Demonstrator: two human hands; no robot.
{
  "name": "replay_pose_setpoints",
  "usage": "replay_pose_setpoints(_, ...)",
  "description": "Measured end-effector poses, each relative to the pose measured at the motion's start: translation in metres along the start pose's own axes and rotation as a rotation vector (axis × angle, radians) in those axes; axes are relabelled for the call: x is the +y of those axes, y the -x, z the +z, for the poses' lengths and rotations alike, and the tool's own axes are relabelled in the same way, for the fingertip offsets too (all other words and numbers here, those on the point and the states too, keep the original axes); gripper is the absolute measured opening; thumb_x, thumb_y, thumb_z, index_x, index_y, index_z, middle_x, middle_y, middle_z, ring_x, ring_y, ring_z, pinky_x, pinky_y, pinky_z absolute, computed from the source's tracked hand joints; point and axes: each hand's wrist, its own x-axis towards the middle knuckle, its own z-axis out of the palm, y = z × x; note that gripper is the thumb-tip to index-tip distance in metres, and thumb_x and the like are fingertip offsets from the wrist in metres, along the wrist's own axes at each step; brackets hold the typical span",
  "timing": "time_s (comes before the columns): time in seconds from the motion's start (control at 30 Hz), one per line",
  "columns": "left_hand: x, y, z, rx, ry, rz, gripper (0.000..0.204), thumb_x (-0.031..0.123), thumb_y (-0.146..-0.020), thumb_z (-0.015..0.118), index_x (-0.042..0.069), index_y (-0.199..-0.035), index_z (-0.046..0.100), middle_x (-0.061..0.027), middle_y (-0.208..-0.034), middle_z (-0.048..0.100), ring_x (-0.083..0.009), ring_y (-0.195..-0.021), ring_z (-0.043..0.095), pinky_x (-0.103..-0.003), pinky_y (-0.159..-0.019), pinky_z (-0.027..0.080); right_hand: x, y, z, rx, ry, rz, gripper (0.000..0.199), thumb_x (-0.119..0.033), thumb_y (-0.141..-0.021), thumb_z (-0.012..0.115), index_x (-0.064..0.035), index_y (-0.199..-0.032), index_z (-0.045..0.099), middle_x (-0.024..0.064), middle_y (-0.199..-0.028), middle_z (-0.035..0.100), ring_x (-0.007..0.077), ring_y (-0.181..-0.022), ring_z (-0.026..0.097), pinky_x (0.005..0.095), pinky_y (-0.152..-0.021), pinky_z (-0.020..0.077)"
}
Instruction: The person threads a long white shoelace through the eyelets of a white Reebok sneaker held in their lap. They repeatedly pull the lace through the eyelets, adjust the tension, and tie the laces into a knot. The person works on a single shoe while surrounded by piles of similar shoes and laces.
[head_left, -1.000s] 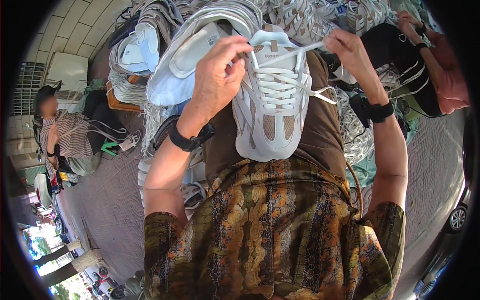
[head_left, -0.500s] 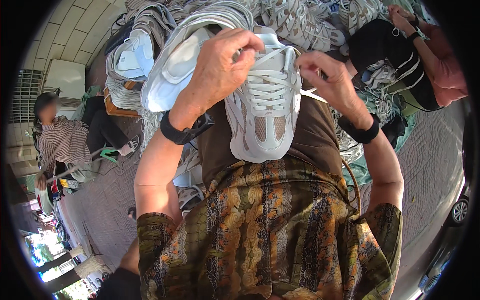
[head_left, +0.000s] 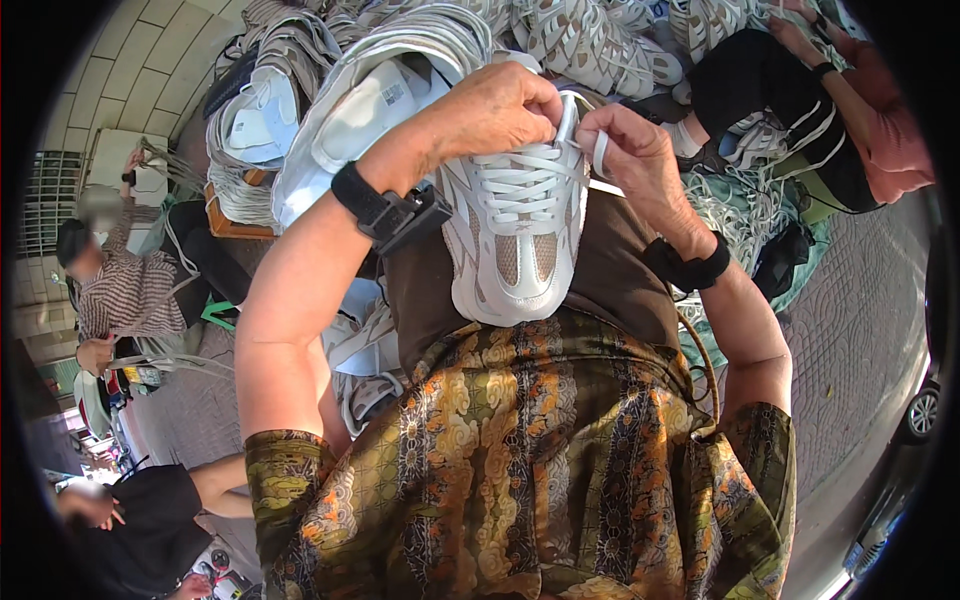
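Both hands pinch lace (head_left: 572, 118) at sneaker (head_left: 515, 235) top; L hand (head_left: 500, 105), R hand (head_left: 635, 150).

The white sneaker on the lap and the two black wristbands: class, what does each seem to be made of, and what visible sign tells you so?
White sneaker: seemingly matte synthetic panels over beige open-weave mesh, with flat woven-looking white laces. The left hand and right hand pinch the laces at the top. Black wristbands: probably matte rubber or fabric strap; too small to settle.

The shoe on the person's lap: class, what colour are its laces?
White laces, threaded up the pale shoe; the head view shows them best.
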Motion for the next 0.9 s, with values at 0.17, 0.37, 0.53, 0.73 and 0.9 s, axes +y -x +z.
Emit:
replay_pose_setpoints(0.17,-0.007,-0.006,-0.002,-0.121,0.194,-0.079,0.007,0.008,-0.076,0.067,0.002,-0.08,0.069,-0.0016,-0.066,0.061,-0.009,-0.062,0.055,-0.025,-0.055,0.043,0.005,0.003,0.021,0.127,-0.092,-0.039,0.003,-0.003,-0.092,0.057,-0.0051,-0.094,0.056,-0.0033,-0.083,0.055,0.0056,-0.073,0.05,0.0231,-0.063,0.0447)
replay_pose_setpoints(0.37,-0.018,-0.003,-0.002,-0.118,0.199,0.03,0.006,0.006,-0.076,0.068,0.001,-0.077,0.065,0.0004,-0.063,0.058,-0.0053,-0.057,0.05,-0.023,-0.052,0.039,0.006,0.0,0.034,0.278,0.135,-0.19,0.006,-0.003,-0.091,0.058,-0.0036,-0.097,0.056,0.0028,-0.081,0.059,0.0092,-0.073,0.054,0.0275,-0.064,0.0471)
replay_pose_setpoints(0.53,-0.016,0.002,0.006,0.0,0.096,0.062,0.009,0.006,-0.074,0.066,0.0,-0.08,0.064,-0.0041,-0.063,0.06,-0.0133,-0.059,0.055,-0.029,-0.056,0.043,0.008,-0.001,0.034,0.247,0.18,-0.239,0.008,-0.003,-0.091,0.058,-0.0027,-0.098,0.056,0.003,-0.083,0.059,0.0109,-0.074,0.054,0.0287,-0.064,0.0474)
replay_pose_setpoints(0.73,0.011,0.024,0.004,0.146,-0.455,0.229,0.018,0.009,-0.084,0.055,0.002,-0.098,0.063,-0.0137,-0.088,0.06,-0.0319,-0.08,0.06,-0.04,-0.07,0.048,-0.008,0.001,0.02,0.098,-0.221,-0.052,0.015,-0.015,-0.1,0.051,-0.0015,-0.096,0.056,-0.001,-0.083,0.055,0.0066,-0.076,0.05,0.0229,-0.07,0.0427)
replay_pose_setpoints(0.9,0.033,0.083,-0.031,0.326,-0.495,0.146,0.008,0.007,-0.087,0.054,0.0,-0.088,0.058,-0.0092,-0.074,0.056,-0.0234,-0.064,0.054,-0.034,-0.06,0.045,0.002,-0.002,0.006,0.213,-0.359,-0.006,0.03,-0.029,-0.101,0.046,-0.0016,-0.096,0.058,0.0014,-0.071,0.052,0.0108,-0.07,0.051,0.026,-0.067,0.0429)
